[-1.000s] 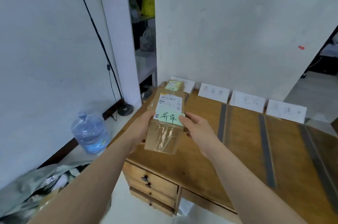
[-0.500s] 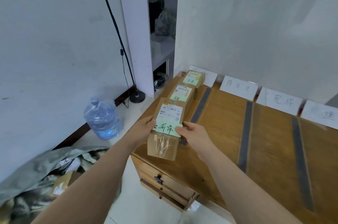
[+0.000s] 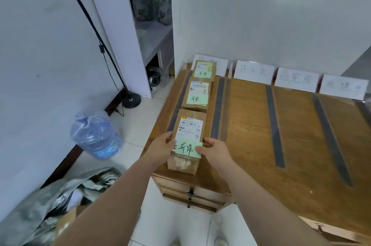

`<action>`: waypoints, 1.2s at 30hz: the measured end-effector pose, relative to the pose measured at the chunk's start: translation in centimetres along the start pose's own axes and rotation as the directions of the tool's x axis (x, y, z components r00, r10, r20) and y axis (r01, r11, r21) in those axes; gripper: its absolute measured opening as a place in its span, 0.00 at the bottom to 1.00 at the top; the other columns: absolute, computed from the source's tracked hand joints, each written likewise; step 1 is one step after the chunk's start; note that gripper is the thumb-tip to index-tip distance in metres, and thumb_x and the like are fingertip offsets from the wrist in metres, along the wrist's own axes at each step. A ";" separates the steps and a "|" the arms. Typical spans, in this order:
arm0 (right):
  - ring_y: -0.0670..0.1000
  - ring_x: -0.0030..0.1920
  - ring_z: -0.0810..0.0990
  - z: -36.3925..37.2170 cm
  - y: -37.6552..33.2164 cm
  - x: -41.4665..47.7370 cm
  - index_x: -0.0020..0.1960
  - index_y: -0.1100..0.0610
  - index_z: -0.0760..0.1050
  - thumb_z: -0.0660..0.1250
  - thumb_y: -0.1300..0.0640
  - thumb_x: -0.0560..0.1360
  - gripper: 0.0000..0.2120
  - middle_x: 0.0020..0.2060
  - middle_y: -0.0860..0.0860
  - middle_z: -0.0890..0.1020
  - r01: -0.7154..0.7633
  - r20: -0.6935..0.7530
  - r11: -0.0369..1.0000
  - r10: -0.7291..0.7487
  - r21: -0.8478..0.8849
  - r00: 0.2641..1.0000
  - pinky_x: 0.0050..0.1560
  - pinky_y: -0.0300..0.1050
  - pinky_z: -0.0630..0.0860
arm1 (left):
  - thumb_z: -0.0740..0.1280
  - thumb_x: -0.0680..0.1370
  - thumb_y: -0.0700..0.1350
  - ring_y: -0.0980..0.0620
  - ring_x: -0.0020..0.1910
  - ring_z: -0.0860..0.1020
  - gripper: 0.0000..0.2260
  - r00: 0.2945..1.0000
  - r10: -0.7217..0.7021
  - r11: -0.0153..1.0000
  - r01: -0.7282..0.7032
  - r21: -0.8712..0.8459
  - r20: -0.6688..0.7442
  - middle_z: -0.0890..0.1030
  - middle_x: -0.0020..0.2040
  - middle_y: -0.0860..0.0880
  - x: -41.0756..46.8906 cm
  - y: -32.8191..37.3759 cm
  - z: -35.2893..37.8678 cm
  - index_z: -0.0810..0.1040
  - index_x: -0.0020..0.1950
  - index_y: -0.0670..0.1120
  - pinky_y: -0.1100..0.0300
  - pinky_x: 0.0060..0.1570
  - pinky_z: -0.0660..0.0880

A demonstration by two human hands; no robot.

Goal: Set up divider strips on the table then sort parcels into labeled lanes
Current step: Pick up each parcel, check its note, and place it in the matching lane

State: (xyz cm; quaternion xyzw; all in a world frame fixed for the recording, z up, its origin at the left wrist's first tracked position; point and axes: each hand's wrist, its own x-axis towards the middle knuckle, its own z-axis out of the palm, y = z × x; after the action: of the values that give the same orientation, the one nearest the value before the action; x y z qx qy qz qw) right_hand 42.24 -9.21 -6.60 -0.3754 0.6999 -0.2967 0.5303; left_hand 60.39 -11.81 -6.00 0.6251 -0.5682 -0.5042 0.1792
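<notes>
Parcel (image 3: 187, 141) between both hands, leftmost lane.

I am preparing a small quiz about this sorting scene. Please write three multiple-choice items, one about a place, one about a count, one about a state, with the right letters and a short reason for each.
1. In which lane do the parcels lie?
A. the leftmost lane
B. the middle lane
C. the rightmost lane

2. How many parcels are in that lane?
A. one
B. three
C. five

3. How is the nearest parcel held?
A. by no hand
B. by one hand only
C. by both hands at its sides

Answers:
1 A: the boxes line up along the left edge of the table.
2 B: the far parcel, the middle parcel and the nearest one.
3 C: the left hand and the right hand grip it.
</notes>
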 end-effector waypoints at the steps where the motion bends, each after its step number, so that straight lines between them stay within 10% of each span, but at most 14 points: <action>1: 0.44 0.45 0.82 0.3 0.1 0.1 0.69 0.58 0.71 0.70 0.61 0.75 0.24 0.54 0.51 0.84 -0.004 -0.011 1.000 0.004 -0.007 1.000 0.37 0.36 0.79 | 0.58 0.84 0.45 0.52 0.54 0.82 0.14 1.000 0.007 1.000 -0.007 0.013 0.011 0.82 0.62 0.49 0.2 -0.2 -0.1 0.72 0.69 0.48 0.63 0.44 0.80; 9: 0.44 0.46 0.82 1.4 0.2 0.9 0.69 0.54 0.71 0.68 0.61 0.76 0.22 0.55 0.49 0.84 -0.005 -0.075 0.999 0.002 -0.032 0.997 0.37 0.36 0.80 | 0.58 0.84 0.44 0.51 0.55 0.82 0.10 0.999 0.005 1.000 -0.006 0.009 0.046 0.82 0.61 0.51 1.8 -0.8 -0.3 0.72 0.62 0.56 0.53 0.51 0.82; 14: 0.47 0.49 0.83 1.5 0.3 1.3 0.71 0.56 0.69 0.69 0.59 0.76 0.25 0.57 0.50 0.83 -0.028 -0.098 0.997 0.022 -0.068 0.995 0.38 0.37 0.81 | 0.57 0.84 0.45 0.52 0.55 0.80 0.09 0.999 -0.004 0.998 0.001 0.070 0.044 0.80 0.64 0.50 2.2 -1.0 -0.2 0.70 0.64 0.52 0.67 0.38 0.79; 20: 0.52 0.63 0.76 0.8 -1.2 1.1 0.72 0.54 0.68 0.68 0.53 0.77 0.26 0.67 0.51 0.75 0.061 -0.208 0.969 -0.113 -0.238 0.972 0.57 0.51 0.79 | 0.56 0.84 0.49 0.48 0.64 0.77 0.20 0.996 0.079 0.959 -0.068 0.276 -0.029 0.75 0.70 0.47 2.0 0.8 -1.4 0.63 0.76 0.47 0.54 0.57 0.78; 24: 0.52 0.65 0.75 -0.7 -3.5 0.1 0.72 0.52 0.68 0.66 0.49 0.77 0.25 0.69 0.49 0.74 0.109 -0.258 0.898 -0.236 -0.427 0.937 0.61 0.49 0.75 | 0.58 0.84 0.50 0.51 0.53 0.81 0.13 0.958 0.288 0.878 -0.264 0.400 -0.001 0.80 0.63 0.52 1.5 3.6 -2.2 0.71 0.68 0.55 0.67 0.34 0.76; 36: 0.49 0.70 0.69 -10.7 -6.4 -7.5 0.74 0.53 0.65 0.60 0.51 0.80 0.23 0.70 0.51 0.73 0.046 -0.372 0.657 -0.482 -0.753 0.794 0.76 0.50 0.54 | 0.57 0.83 0.50 0.47 0.62 0.74 0.17 0.732 0.665 0.441 -0.547 0.712 0.150 0.77 0.65 0.50 -2.1 15.5 1.9 0.72 0.71 0.50 0.51 0.59 0.73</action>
State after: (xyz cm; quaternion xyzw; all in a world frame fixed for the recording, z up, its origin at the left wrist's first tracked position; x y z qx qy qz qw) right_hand 34.43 -6.22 5.31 -0.5519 0.8124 -0.1740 0.0710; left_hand 50.93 -13.74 6.42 0.4329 -0.8868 -0.0936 0.1321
